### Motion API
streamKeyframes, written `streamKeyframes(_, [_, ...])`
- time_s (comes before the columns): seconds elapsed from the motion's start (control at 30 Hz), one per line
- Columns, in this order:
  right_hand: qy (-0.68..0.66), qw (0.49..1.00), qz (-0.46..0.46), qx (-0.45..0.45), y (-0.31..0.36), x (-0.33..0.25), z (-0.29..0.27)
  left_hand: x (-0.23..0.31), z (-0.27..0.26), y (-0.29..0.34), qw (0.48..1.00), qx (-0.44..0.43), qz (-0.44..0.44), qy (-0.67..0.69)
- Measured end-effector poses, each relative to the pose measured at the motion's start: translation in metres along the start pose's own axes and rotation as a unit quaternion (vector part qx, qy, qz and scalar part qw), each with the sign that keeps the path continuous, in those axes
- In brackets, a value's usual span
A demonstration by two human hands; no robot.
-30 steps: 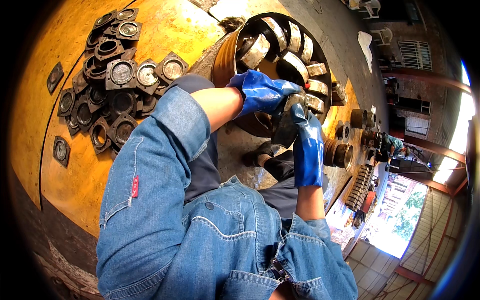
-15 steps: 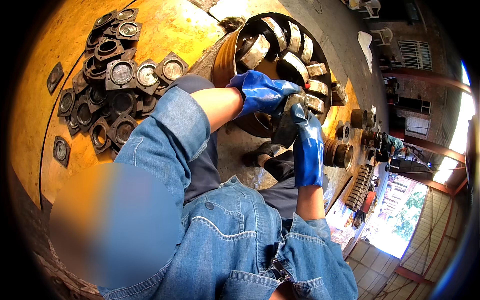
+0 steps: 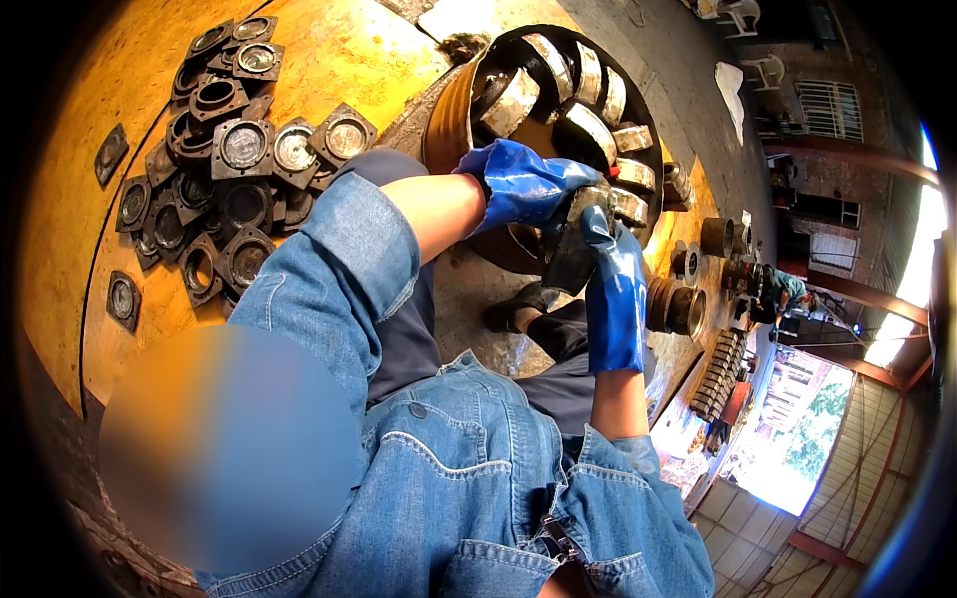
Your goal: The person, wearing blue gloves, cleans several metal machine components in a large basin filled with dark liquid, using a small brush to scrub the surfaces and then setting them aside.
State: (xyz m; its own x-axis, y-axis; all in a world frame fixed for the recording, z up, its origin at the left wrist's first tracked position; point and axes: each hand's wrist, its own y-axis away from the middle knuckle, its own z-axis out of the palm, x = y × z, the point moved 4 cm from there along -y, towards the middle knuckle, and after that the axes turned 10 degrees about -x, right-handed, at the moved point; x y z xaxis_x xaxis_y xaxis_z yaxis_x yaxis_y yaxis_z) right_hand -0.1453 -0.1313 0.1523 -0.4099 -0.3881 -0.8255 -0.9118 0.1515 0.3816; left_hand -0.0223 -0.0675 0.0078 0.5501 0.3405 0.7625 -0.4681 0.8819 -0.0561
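Note:
Both hands wear blue rubber gloves and meet over the near right edge of a large round tub [image 3: 451, 118]. Between them is a dark, grimy, block-like piece [image 3: 570, 257] whose exact kind I cannot make out. My left hand [image 3: 533, 186] reaches across from the left, its fingers closed around the piece's upper end. From below, my right hand [image 3: 610, 261] grips its right side, with the thumb laid over it. In the tub sit several thick, dark, ring-like metal parts [image 3: 586, 135] with pale, worn outer bands. A small red spot shows by the left fingertips.
Left of my knee lies a heap of square metal flanges with round centres [image 3: 242, 146], and a few lie apart on the yellowish floor. Rusty cylinders [image 3: 676, 306] and a ribbed metal part [image 3: 718, 375] stand to the right. Farther off, a person [image 3: 788, 291] is near a bright doorway.

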Motion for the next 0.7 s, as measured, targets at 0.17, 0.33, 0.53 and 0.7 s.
streamKeyframes(0.17, [-0.031, 0.999, -0.006, -0.014, -0.007, 0.011, 0.001, 0.02, 0.005, 0.029, 0.956, -0.004, 0.05, -0.29])
streamKeyframes(0.33, [-0.031, 1.0, -0.001, 0.002, 0.021, 0.025, -0.03, 0.058, 0.064, 0.049, 0.994, -0.027, -0.046, -0.099])
streamKeyframes(0.53, [-0.032, 0.996, -0.089, -0.001, 0.036, 0.06, -0.038, 0.008, 0.048, 0.021, 0.983, 0.023, -0.128, 0.129])
streamKeyframes(0.7, [-0.047, 0.988, -0.132, 0.063, 0.033, 0.072, -0.048, 0.003, 0.044, 0.015, 0.952, 0.177, -0.233, 0.095])
